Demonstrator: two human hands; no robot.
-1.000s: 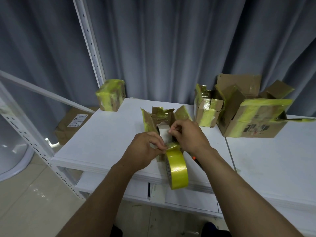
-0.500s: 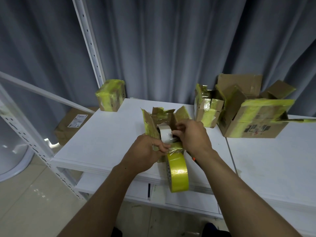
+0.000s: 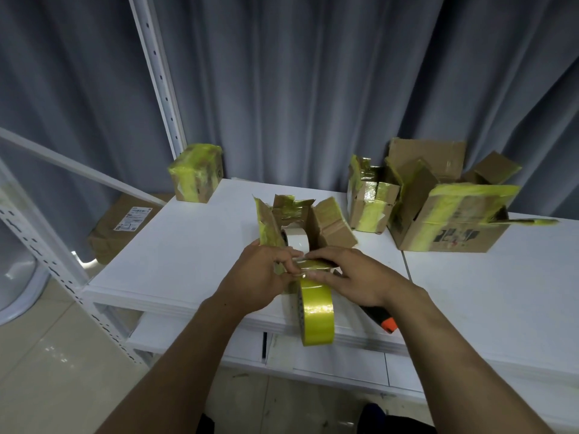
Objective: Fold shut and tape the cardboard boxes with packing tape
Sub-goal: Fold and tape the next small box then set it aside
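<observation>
A small open cardboard box [image 3: 332,225] with yellow-taped flaps stands mid-table, a white tape roll [image 3: 297,239] inside it. In front of the box hangs a yellow packing tape roll [image 3: 316,311], near the table's front edge. My left hand [image 3: 263,277] pinches the tape's loose end at the top of the roll. My right hand [image 3: 351,274] lies over the top of the roll, fingers pinching the same strip next to my left fingertips. The box's near wall is hidden behind my hands.
A taped shut box [image 3: 197,173] sits at the table's back left corner. Several open, partly taped boxes [image 3: 445,220] crowd the back right. An orange-tipped cutter [image 3: 382,319] lies under my right wrist. A shelf post [image 3: 156,73] rises at left; another carton [image 3: 122,223] sits below.
My right hand has come down from the box opening onto the top of the yellow roll. Both hands now meet lower, at the tape end. The white roll in the box is uncovered.
</observation>
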